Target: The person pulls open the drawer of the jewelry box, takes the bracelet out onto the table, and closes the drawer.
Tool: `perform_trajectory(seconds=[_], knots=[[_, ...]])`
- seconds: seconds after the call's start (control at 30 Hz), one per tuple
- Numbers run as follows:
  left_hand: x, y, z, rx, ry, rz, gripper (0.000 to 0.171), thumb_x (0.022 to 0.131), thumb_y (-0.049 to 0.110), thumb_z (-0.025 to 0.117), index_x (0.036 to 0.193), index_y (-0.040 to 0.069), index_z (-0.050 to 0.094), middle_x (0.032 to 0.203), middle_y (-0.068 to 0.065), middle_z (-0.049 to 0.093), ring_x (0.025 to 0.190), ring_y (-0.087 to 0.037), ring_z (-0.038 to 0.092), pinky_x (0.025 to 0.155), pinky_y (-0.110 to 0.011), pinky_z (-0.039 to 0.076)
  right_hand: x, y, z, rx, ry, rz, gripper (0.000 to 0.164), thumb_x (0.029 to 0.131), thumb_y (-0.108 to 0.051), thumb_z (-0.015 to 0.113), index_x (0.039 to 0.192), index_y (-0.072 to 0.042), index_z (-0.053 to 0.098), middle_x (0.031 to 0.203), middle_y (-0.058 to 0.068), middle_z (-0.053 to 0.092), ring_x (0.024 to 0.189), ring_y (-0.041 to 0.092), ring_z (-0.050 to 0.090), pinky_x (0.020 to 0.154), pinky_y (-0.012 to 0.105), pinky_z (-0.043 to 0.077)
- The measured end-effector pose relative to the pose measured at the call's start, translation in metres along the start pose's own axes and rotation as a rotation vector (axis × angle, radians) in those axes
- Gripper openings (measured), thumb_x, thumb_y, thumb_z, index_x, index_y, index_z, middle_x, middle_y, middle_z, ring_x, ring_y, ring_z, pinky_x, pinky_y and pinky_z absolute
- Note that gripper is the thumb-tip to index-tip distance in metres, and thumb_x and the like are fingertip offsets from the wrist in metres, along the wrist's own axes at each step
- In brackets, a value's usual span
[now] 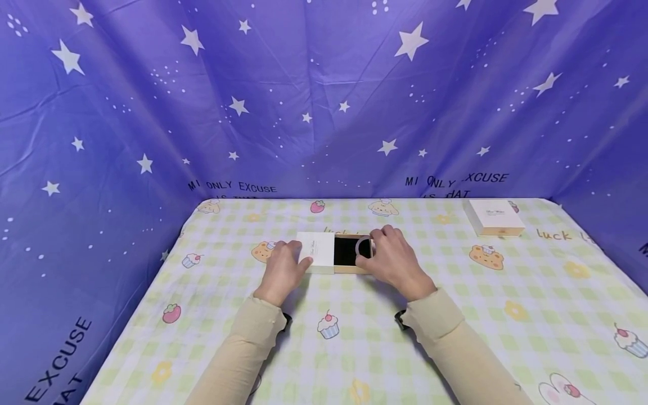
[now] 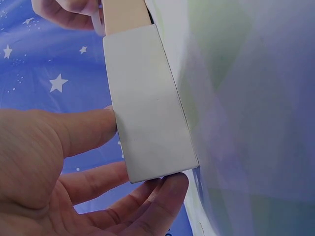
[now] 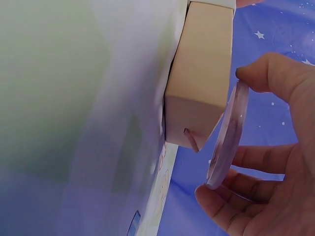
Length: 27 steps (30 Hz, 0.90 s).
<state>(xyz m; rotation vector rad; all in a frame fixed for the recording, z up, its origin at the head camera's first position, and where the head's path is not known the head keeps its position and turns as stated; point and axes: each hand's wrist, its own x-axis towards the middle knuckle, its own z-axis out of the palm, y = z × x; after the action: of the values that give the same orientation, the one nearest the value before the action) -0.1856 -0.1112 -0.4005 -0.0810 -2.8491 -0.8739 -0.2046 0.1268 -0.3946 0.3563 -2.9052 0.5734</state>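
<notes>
A small white gift box sleeve [image 1: 320,253] lies on the table with its tan drawer [image 3: 203,59] slid partly out to the right. Black lining [image 1: 345,251] shows inside that drawer, and a ribbon pull [image 3: 191,140] sticks out of its end face. My left hand [image 1: 283,271] holds the sleeve at its left end, thumb on the near side and fingertips around the end. Between thumb and fingers my right hand [image 1: 396,260] pinches a pale lavender bangle [image 3: 231,132], tilted over the drawer's right end.
Another white and tan box [image 1: 495,216] stands at the back right of the table. The table [image 1: 283,360] wears a green checked cloth with printed cartoons. Behind it hangs a purple curtain [image 1: 314,73] with white stars.
</notes>
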Motion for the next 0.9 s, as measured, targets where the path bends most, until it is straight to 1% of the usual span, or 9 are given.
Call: perform_trajectory(seconds=[0.47, 0.6, 0.73, 0.9], knots=[[-0.001, -0.001, 0.0, 0.014, 0.004, 0.014, 0.043, 0.084, 0.021, 0.074, 0.119, -0.002, 0.064, 0.109, -0.022, 0.06, 0.098, -0.033, 0.058, 0.086, -0.045, 0.048, -0.005, 0.011, -0.003, 0.007, -0.014, 0.026, 0.062, 0.075, -0.043, 0.064, 0.117, 0.002, 0.059, 0.112, 0.019, 0.051, 0.104, 0.035, 0.046, 0.086, 0.048, 0.044], [0.0, -0.001, 0.0, 0.013, 0.0, 0.011, 0.043, 0.084, 0.021, 0.074, 0.119, -0.001, 0.063, 0.109, -0.023, 0.059, 0.098, -0.034, 0.058, 0.086, -0.045, 0.048, -0.007, 0.014, -0.005, 0.0, -0.01, 0.024, 0.061, 0.074, -0.042, 0.065, 0.115, 0.003, 0.059, 0.11, 0.019, 0.052, 0.101, 0.035, 0.047, 0.083, 0.047, 0.044], [0.0, 0.0, 0.0, 0.013, 0.002, 0.014, 0.042, 0.084, 0.021, 0.074, 0.118, -0.001, 0.064, 0.109, -0.023, 0.06, 0.098, -0.034, 0.058, 0.086, -0.045, 0.048, -0.008, 0.018, -0.007, -0.002, 0.005, 0.021, 0.056, 0.074, -0.04, 0.065, 0.11, 0.002, 0.061, 0.105, 0.017, 0.052, 0.097, 0.033, 0.047, 0.078, 0.045, 0.044], [-0.001, 0.0, 0.0, 0.01, 0.007, 0.021, 0.042, 0.084, 0.021, 0.074, 0.117, -0.002, 0.064, 0.108, -0.022, 0.06, 0.098, -0.034, 0.059, 0.086, -0.045, 0.048, -0.01, 0.023, -0.009, -0.009, 0.014, 0.025, 0.055, 0.074, -0.04, 0.065, 0.108, 0.002, 0.062, 0.103, 0.017, 0.052, 0.096, 0.033, 0.047, 0.077, 0.045, 0.044]])
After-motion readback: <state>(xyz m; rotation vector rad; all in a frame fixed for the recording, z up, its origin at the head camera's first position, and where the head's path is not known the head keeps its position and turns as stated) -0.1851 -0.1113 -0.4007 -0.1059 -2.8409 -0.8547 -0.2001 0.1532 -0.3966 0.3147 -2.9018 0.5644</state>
